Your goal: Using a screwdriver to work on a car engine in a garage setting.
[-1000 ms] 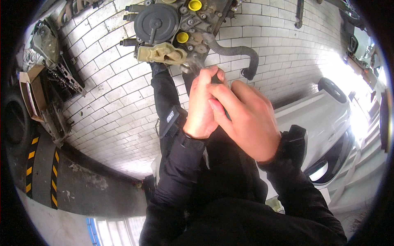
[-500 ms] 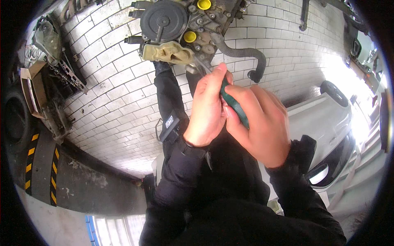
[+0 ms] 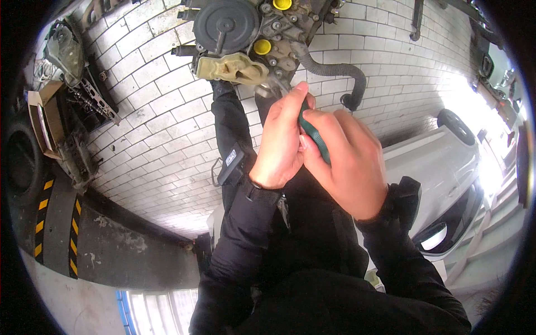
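Observation:
Both my hands meet on a green-handled screwdriver point(image 3: 319, 144), just below the near edge of an engine point(image 3: 285, 33). My right hand point(image 3: 352, 162) is closed round the handle. Wrapped about the front of the tool is my left hand point(image 3: 280, 139), its thumb stretched along it. Past that thumb a metal shaft slants up toward the engine's lower edge; its tip is hard to make out. A cream plastic part point(image 3: 231, 69) sits at this edge, below a round black cover point(image 3: 225, 25). Two yellow caps point(image 3: 262, 47) mark the engine's top.
A corrugated black hose point(image 3: 335, 70) curves off the engine's right side. White floor tiles lie beneath. At left are a cardboard box point(image 3: 47, 120), a headlamp point(image 3: 64, 50) and a tyre point(image 3: 22, 162). A white car panel point(image 3: 430, 173) stands at right.
My right hand has moved slightly up and left, with the handle in it. The left hand has risen a little. The engine appears shifted slightly right in the view.

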Action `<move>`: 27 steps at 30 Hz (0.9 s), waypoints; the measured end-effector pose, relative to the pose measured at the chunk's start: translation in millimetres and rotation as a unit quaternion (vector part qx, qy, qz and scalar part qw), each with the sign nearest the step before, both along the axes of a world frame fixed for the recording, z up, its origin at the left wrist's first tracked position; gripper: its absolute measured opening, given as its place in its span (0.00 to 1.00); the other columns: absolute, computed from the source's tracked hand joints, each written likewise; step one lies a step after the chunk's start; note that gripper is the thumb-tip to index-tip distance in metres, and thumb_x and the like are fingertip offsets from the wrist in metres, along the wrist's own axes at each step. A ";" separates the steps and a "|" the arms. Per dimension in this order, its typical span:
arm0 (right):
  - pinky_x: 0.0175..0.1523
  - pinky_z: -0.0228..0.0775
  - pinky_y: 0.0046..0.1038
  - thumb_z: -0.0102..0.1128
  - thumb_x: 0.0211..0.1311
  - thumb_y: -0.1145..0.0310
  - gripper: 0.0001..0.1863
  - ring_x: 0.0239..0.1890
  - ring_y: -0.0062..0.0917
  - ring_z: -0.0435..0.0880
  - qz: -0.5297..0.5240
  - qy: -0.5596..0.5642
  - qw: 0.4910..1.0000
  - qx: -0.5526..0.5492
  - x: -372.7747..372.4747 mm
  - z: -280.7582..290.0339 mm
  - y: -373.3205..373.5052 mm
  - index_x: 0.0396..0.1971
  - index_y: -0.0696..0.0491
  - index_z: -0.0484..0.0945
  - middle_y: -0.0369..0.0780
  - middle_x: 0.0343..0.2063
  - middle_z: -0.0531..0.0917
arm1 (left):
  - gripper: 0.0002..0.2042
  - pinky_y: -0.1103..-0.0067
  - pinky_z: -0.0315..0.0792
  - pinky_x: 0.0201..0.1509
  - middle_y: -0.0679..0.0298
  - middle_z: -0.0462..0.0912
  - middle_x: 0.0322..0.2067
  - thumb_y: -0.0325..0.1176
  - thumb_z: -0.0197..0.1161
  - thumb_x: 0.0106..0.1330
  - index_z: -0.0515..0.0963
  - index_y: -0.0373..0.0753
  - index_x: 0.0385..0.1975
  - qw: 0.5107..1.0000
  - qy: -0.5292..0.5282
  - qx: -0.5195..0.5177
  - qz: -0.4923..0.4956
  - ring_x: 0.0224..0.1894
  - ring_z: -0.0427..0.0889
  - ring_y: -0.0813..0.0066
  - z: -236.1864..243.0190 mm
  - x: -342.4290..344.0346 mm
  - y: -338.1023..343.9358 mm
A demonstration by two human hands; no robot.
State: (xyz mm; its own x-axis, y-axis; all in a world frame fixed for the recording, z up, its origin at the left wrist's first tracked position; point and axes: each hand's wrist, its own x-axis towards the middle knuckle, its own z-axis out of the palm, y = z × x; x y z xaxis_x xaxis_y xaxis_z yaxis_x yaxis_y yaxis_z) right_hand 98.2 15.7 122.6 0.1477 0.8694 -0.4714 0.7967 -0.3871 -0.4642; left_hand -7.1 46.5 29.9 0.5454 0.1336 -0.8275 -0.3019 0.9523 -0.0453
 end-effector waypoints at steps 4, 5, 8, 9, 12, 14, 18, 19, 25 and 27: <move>0.39 0.76 0.42 0.68 0.64 0.68 0.18 0.36 0.46 0.84 -0.044 0.013 0.997 -0.069 0.0 11.4 12.6 0.51 0.51 0.76 0.45 0.37 0.82 | 0.17 0.84 0.59 0.21 0.75 0.70 0.21 0.47 0.57 0.80 0.74 0.41 0.31 0.999 0.039 -0.010 0.013 0.19 0.65 0.88 7.0 7.1 3.3; 0.41 0.77 0.43 0.67 0.64 0.69 0.19 0.39 0.48 0.86 -0.067 0.019 0.991 -0.116 0.8 16.8 14.9 0.53 0.51 0.75 0.46 0.40 0.83 | 0.17 0.85 0.59 0.21 0.75 0.70 0.22 0.48 0.57 0.80 0.74 0.41 0.32 0.998 0.056 -0.014 0.017 0.19 0.66 0.88 7.7 8.9 4.0; 0.44 0.78 0.44 0.68 0.65 0.69 0.23 0.42 0.50 0.87 -0.118 0.011 0.969 -0.218 0.3 24.1 17.8 0.58 0.51 0.73 0.47 0.45 0.86 | 0.17 0.85 0.64 0.25 0.74 0.73 0.23 0.48 0.57 0.80 0.75 0.42 0.32 0.997 0.051 -0.038 0.034 0.21 0.69 0.87 7.5 10.9 5.5; 0.44 0.79 0.44 0.68 0.65 0.68 0.24 0.42 0.50 0.87 -0.098 0.003 0.976 -0.196 0.3 24.8 17.6 0.60 0.51 0.72 0.46 0.46 0.86 | 0.16 0.86 0.66 0.27 0.73 0.75 0.25 0.48 0.57 0.80 0.75 0.42 0.33 0.997 0.052 -0.060 0.017 0.24 0.72 0.87 6.2 9.3 6.5; 0.43 0.80 0.43 0.69 0.65 0.66 0.28 0.40 0.49 0.88 -0.035 -0.020 0.997 -0.059 -3.0 14.1 15.2 0.62 0.52 0.70 0.46 0.46 0.86 | 0.16 0.85 0.67 0.28 0.72 0.77 0.27 0.47 0.57 0.79 0.76 0.42 0.34 0.995 0.047 -0.063 0.058 0.26 0.73 0.86 7.0 5.9 4.2; 0.43 0.80 0.42 0.70 0.64 0.66 0.28 0.40 0.48 0.88 -0.015 -0.025 0.999 -0.035 -3.7 13.1 13.2 0.62 0.52 0.69 0.46 0.46 0.86 | 0.15 0.83 0.69 0.31 0.72 0.76 0.27 0.46 0.57 0.79 0.76 0.42 0.34 0.999 0.005 -0.017 0.046 0.28 0.74 0.86 8.3 1.8 3.1; 0.46 0.79 0.41 0.71 0.62 0.67 0.27 0.43 0.48 0.87 -0.068 0.000 0.994 -0.089 -4.1 17.2 11.9 0.59 0.53 0.71 0.45 0.48 0.85 | 0.14 0.82 0.69 0.33 0.72 0.76 0.27 0.45 0.59 0.78 0.75 0.42 0.33 0.996 0.030 0.078 -0.006 0.29 0.75 0.85 9.2 1.5 1.4; 0.47 0.79 0.42 0.71 0.61 0.68 0.26 0.45 0.48 0.87 -0.093 0.014 0.988 -0.125 -4.8 18.8 11.6 0.58 0.53 0.72 0.45 0.49 0.85 | 0.14 0.83 0.69 0.33 0.72 0.75 0.27 0.45 0.59 0.77 0.75 0.42 0.33 0.995 0.040 0.092 -0.013 0.29 0.75 0.85 9.2 2.0 1.2; 0.45 0.79 0.41 0.73 0.59 0.66 0.25 0.42 0.45 0.87 -0.031 -0.027 0.999 0.017 -7.8 10.6 4.3 0.54 0.53 0.74 0.44 0.44 0.85 | 0.16 0.84 0.68 0.32 0.72 0.73 0.25 0.49 0.58 0.75 0.73 0.43 0.31 0.999 0.017 -0.028 0.039 0.27 0.73 0.85 5.0 1.9 1.0; 0.41 0.79 0.38 0.75 0.57 0.65 0.25 0.36 0.43 0.87 -0.019 -0.045 0.999 0.009 -7.2 9.5 1.1 0.52 0.53 0.74 0.43 0.38 0.85 | 0.17 0.83 0.68 0.32 0.72 0.73 0.26 0.50 0.57 0.75 0.73 0.43 0.31 0.999 0.024 -0.038 0.004 0.28 0.74 0.84 2.6 -1.1 1.6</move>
